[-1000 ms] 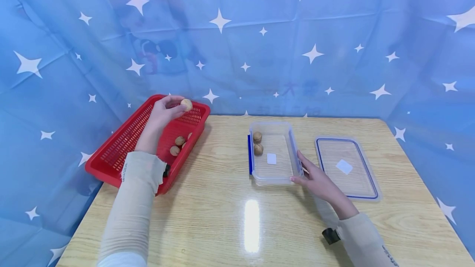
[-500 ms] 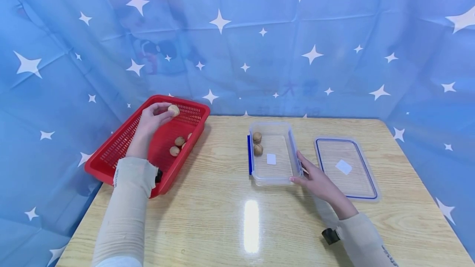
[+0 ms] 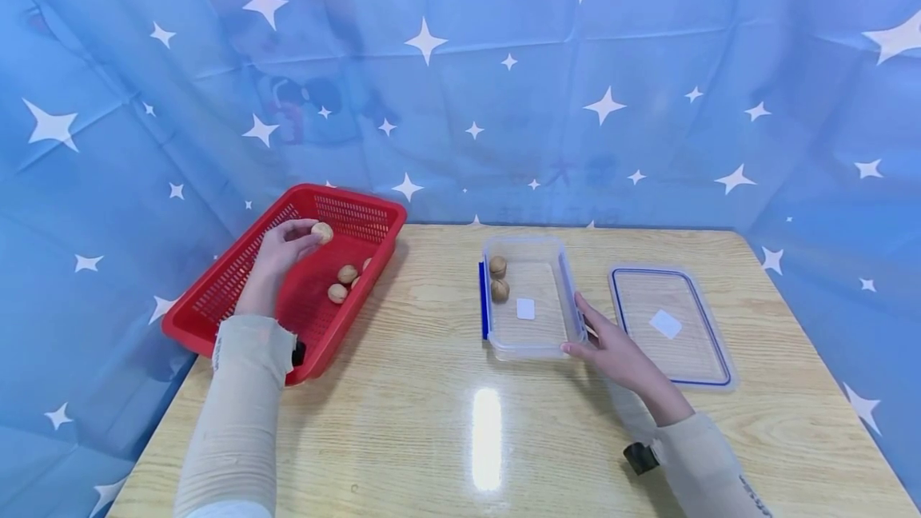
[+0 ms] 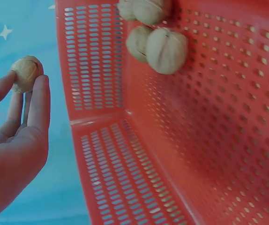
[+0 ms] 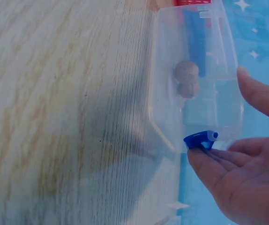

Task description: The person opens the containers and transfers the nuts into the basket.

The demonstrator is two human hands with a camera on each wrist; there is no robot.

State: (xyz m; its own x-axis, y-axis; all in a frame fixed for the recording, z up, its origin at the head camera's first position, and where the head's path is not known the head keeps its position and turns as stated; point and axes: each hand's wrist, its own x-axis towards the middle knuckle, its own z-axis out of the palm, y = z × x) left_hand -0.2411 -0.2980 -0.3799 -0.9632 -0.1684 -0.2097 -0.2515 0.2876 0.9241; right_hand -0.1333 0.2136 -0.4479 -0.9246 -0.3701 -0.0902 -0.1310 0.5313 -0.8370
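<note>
My left hand [image 3: 275, 253] pinches a walnut [image 3: 322, 233] between thumb and fingertips over the red plastic basket [image 3: 388, 262]. In the left wrist view that walnut [image 4: 27, 73] sits at the tips of the fingers, beside the basket wall [image 4: 94, 61]. Several more walnuts [image 3: 348, 273] lie along the basket's right side. My right hand [image 3: 619, 350] holds the near right corner of a clear food container [image 3: 532, 352]. Its fingertips meet the blue side latch [image 5: 200, 139], and its thumb reaches the container's edge. Two walnuts [image 3: 500, 290] lie against the container's left wall.
The container's clear lid [image 3: 647, 294], with a blue seal, lies flat on the wooden table [image 3: 403, 422] to the right. A blue curtain [image 3: 460, 86] with white stars hangs behind the table and at both sides. Bare tabletop separates basket and container.
My left hand has moved left and toward me with its walnut, from above the basket's far rim to over its inside. The right hand and the container have stayed put.
</note>
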